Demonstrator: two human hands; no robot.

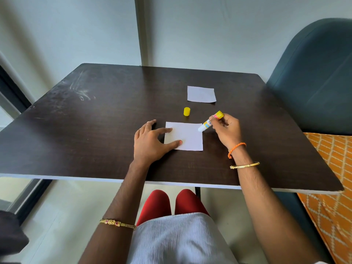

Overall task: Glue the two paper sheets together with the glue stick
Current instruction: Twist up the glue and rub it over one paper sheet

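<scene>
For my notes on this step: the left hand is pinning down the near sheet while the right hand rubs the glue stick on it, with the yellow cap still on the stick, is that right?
Not quite. The head view shows the yellow cap off, standing on the table beyond the near sheet. The rest holds: the left hand pins that sheet while the right hand puts the glue stick to its right edge.

Dark wood-grain bench (pixel 114 115) with scuffed far-left corner, pale grey walls (pixel 66 31) behind, dark vertical post (pixel 140 29), teal padded chair (pixel 314 77) beyond right edge, orange patterned fabric (pixel 331 168), window frame (pixel 11 88) at left, soft daylight
</scene>
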